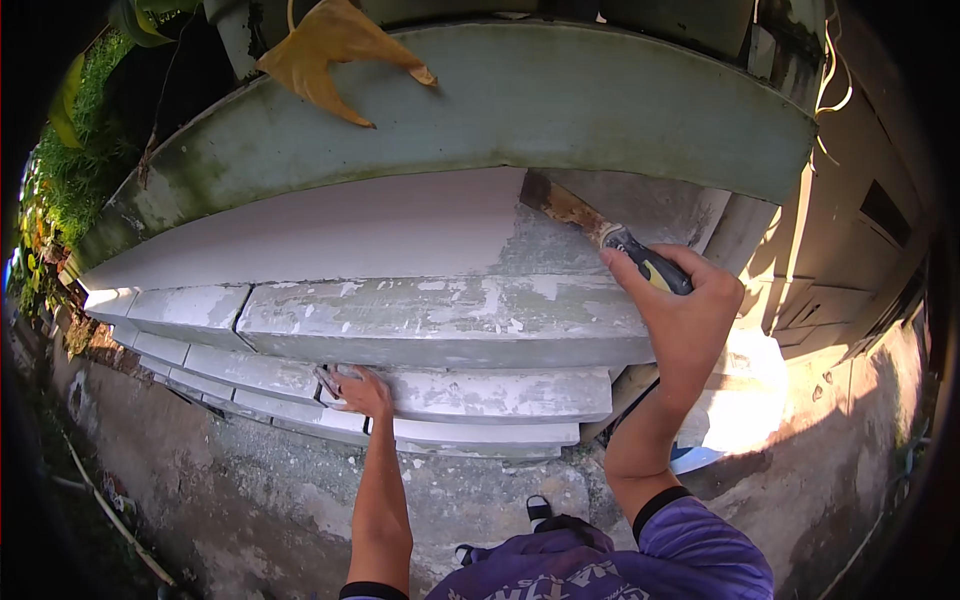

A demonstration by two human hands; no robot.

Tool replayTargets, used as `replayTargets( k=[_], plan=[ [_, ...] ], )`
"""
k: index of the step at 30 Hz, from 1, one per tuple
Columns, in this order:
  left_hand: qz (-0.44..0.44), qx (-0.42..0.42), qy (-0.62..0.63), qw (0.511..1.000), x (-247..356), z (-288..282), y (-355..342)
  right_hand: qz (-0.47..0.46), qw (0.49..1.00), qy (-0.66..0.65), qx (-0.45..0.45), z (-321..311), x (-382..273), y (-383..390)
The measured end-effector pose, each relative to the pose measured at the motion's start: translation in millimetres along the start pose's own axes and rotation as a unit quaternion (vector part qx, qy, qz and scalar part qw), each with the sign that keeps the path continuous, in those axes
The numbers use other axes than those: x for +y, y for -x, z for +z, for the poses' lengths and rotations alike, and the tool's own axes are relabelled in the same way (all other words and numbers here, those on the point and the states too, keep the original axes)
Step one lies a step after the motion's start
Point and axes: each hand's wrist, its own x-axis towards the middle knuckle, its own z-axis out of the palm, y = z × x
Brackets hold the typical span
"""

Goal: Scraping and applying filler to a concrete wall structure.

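Note:
My right hand (690,300) grips the dark yellow-marked handle of a putty knife (563,207). Its worn, rust-brown blade lies on the grey, unevenly coated upper face of the wall, just right of a smooth white coated area (380,220). Below that face runs a stepped block ledge (440,320) with patchy white smears and dark joints. My left hand (355,390) is at a lower ledge, fingers closed around a small greyish item I cannot make out, beside a dark gap.
A mossy pale-green band (600,100) curves above, with a dry yellow leaf (325,65) on it and plants (70,170) at left. A stained concrete floor (240,500) lies below. At right are a beige wall (830,230) and a pale sheet-like object (740,390).

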Motion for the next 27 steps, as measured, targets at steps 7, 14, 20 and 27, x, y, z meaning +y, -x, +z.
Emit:
replayTargets(
  k=[7, 14, 20, 27],
  plan=[
    [0.036, 0.093, -0.013, 0.995, -13.6, 13.2, -8.5, 0.034, 0.998, -0.058, -0.017, -14.5, -4.4, 11.0],
    [0.025, 0.089, 0.009, 0.996, -15.4, 8.5, -8.0, -0.005, 0.998, -0.033, -0.047, -12.0, 5.5, 14.7],
    [0.030, 0.058, 0.024, 0.998, -2.3, 3.5, 2.5, -0.027, 0.999, -0.006, -0.034, 6.4, 6.9, 9.0],
    [0.007, 0.022, 0.030, 0.999, 5.9, 1.5, 5.2, -0.005, 0.999, 0.034, 0.004, -4.8, 6.7, 11.6]
  ],
)
